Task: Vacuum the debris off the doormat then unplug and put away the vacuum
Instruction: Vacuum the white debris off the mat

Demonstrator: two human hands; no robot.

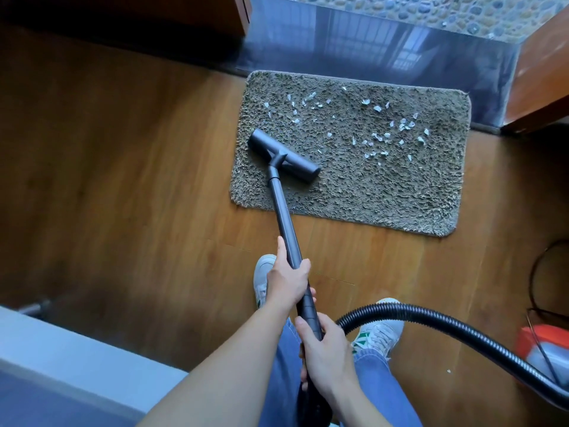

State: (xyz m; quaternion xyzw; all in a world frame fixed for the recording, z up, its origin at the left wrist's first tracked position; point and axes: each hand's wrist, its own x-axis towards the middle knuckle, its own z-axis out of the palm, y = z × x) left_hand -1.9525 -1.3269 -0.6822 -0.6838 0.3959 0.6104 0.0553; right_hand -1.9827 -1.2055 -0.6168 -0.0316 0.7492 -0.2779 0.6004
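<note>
A grey shaggy doormat (385,186) lies on the wooden floor by the doorway. Several white paper scraps (377,137) are scattered over its far half. The dark vacuum head (283,156) rests on the mat's left part, short of the scraps. Its wand (283,217) runs back toward me. My left hand (288,280) grips the wand higher up, and my right hand (323,355) grips the handle end below it. A black ribbed hose (446,326) curves right to the orange and grey vacuum body (545,349) at the right edge.
A dark glossy threshold (369,47) and an open wooden door (542,81) border the mat's far side. My two white sneakers (377,334) stand on the floor behind the mat. A thin black cord (534,282) loops by the vacuum body. A pale bench or ledge (61,365) fills the lower left.
</note>
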